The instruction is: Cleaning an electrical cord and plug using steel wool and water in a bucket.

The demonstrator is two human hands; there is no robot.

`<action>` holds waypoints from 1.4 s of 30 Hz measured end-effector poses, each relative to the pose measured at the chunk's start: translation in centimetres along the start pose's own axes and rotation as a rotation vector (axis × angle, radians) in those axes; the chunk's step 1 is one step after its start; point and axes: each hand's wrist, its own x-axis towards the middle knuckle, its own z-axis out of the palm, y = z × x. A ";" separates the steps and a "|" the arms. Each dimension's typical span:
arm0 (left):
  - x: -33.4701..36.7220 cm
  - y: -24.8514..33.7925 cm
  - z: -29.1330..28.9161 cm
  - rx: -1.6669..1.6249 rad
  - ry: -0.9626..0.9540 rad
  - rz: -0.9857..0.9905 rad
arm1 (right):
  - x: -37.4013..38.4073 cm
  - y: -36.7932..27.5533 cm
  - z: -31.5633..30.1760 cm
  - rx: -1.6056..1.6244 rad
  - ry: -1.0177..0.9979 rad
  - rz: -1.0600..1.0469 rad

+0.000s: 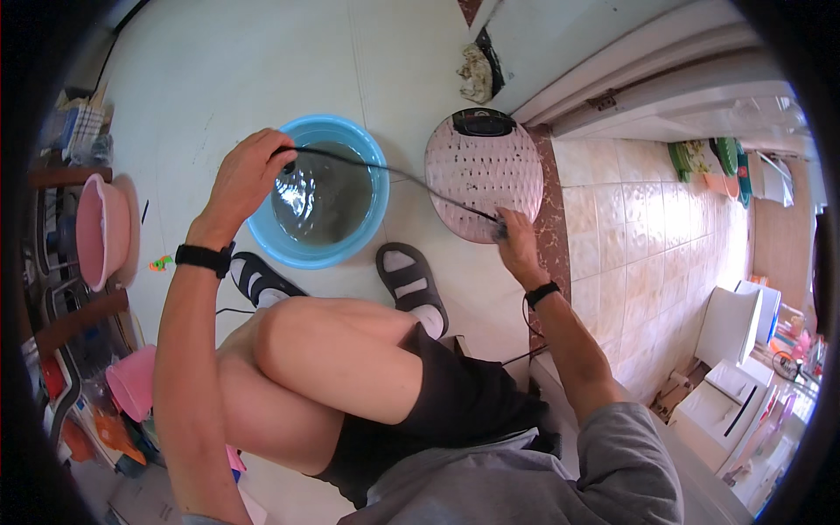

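Note:
A thin black cord [398,173] stretches between my two hands. My left hand [243,175] is closed on its left end, over the rim of a light blue basin [376,206], and a small dark piece shows below the fingers. Greyish water [328,206] lies in the basin. My right hand [520,243] pinches the cord's other end, where a dark bit shows at the fingertips. Just beyond that hand, on the floor, is a round pink appliance [484,175] with a dimpled top and a black panel [484,122] at its far edge.
Black sandals [411,284] on my feet stand near the basin. Pink tubs [103,232] and a cluttered rack are at the left. A tiled wall [630,219] runs along the right, with a crumpled rag [476,74] by the doorway. A small green toy [161,262] lies on the floor.

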 end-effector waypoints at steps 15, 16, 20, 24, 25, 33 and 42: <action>-0.4 3.2 -2.5 0.160 0.083 0.238 | 13.7 -20.6 2.3 0.339 0.050 -0.330; -0.3 3.4 -2.4 0.149 0.081 0.264 | 12.3 -17.4 3.0 0.336 0.051 -0.341; -0.1 3.9 -2.5 0.128 0.045 0.251 | 4.6 -3.0 4.2 0.148 0.030 -0.141; -0.8 2.7 -2.0 0.140 0.084 0.203 | -0.9 2.4 1.8 -0.165 0.107 -0.134; -0.9 2.6 -2.1 0.144 0.119 0.191 | -1.4 3.0 1.4 -0.228 0.075 0.039; 0.1 4.3 -1.4 0.073 0.036 0.213 | -5.2 8.1 -0.6 -0.039 0.034 0.264; -0.3 5.1 -1.2 0.021 0.061 0.131 | -4.7 11.7 -0.3 -0.017 -0.065 0.276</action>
